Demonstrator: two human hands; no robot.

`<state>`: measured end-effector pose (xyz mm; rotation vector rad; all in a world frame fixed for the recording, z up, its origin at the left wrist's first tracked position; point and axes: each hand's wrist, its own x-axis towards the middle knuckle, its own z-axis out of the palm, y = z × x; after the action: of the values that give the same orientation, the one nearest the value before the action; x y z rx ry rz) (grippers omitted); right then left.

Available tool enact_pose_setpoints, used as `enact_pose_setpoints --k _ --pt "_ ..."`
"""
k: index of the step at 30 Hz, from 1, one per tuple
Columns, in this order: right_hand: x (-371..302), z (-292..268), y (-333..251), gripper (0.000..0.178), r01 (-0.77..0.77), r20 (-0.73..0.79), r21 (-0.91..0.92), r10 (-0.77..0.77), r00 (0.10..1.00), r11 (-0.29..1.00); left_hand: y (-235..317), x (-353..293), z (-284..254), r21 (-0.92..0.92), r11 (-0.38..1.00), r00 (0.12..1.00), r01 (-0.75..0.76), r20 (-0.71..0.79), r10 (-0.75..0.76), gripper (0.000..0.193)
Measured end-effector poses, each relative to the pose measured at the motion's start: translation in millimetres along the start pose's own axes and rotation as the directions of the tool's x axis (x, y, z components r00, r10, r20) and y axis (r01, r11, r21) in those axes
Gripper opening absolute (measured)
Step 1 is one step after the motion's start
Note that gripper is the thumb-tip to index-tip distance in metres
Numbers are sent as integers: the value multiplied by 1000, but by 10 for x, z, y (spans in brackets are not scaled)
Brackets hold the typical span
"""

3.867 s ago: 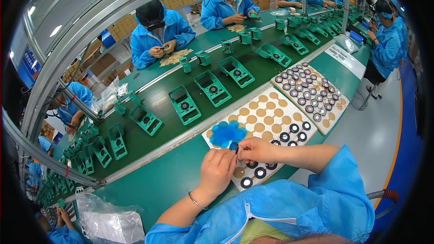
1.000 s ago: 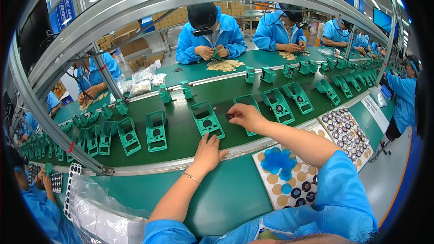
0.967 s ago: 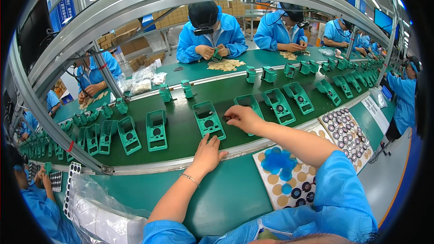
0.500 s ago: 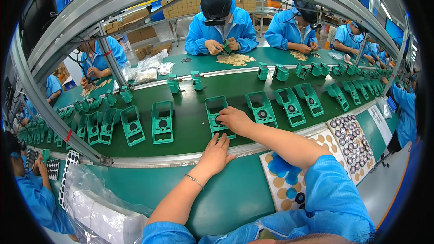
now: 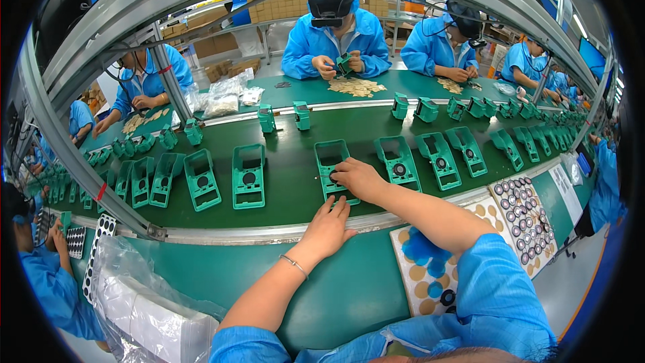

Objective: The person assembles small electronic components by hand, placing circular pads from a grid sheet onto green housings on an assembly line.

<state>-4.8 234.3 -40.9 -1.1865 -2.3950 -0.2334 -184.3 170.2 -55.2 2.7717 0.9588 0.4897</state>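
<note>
Resting at the near end of a green plastic housing (image 5: 325,183), the left hand (image 5: 328,228) was laid palm down with its fingers slightly spread, and the housing's edge was touched by its fingertips. The housing, laid flat on the dark green conveyor belt (image 5: 289,175), was reached from the right by the right hand (image 5: 356,180), whose fingers were bunched and bent down over its middle; a dark round part there was mostly covered by them, and whether it was pinched or only pressed could not be told. On either side, a left neighbouring housing (image 5: 249,191) and a right neighbouring housing (image 5: 388,154) were each seen fitted with a black disc. Beyond, smaller green units (image 5: 302,115) were stood in a row. On the near workbench (image 5: 316,289), a white board (image 5: 401,249) with tan circles was partly hidden by the right arm, and blue round films (image 5: 423,247) were spread over it. A silver bracelet (image 5: 294,266) was worn on the left wrist
</note>
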Motion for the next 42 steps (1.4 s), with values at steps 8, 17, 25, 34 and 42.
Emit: enact_pose_setpoints --k 8,17,25,34,42 --pt "-75 -30 27 31 135 69 -174 -125 990 975 17 24 8 17 1000 999 -7 33 7 62" --pt "-172 -217 -173 56 49 351 -361 87 932 931 32 78 -31 -15 1000 991 21 129 -18 69" --pt "-83 -284 -177 52 -69 415 -266 179 892 961 26 130 -47 -20 1000 989 9 145 -6 69" --pt "-875 -1448 24 36 -349 -60 177 364 930 920 37 433 -162 50 999 993 -20 -111 26 38" --pt "-2023 -2618 -141 24 -576 253 203 526 812 792 -8 664 -150 200 979 994 46 90 -65 51"
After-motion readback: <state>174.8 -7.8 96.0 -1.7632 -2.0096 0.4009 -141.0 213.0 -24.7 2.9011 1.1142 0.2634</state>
